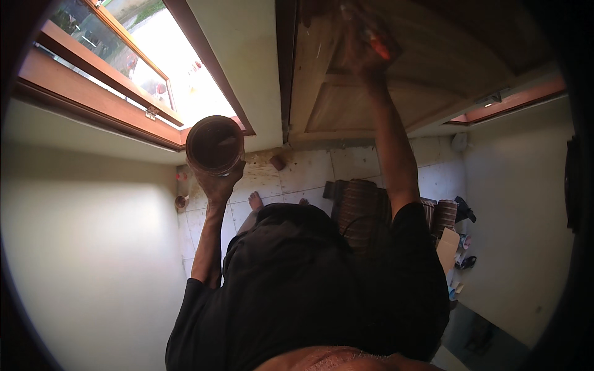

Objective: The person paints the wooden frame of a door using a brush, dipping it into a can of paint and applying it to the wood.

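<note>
Panelled wood (427, 74), round tub (213, 147) in left hand (218, 182)

No text, label, brand, number or sign can be read anywhere in this view; on the round container (208, 168) and on the wooden door (346, 106) I cannot distinguish any letters.

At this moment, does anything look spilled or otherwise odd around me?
Yes: brownish stains mark the pale floor tiles, in view just right of the container in your left hand. Neighbouring tiles look cleaner. Freshness is unclear.
</note>
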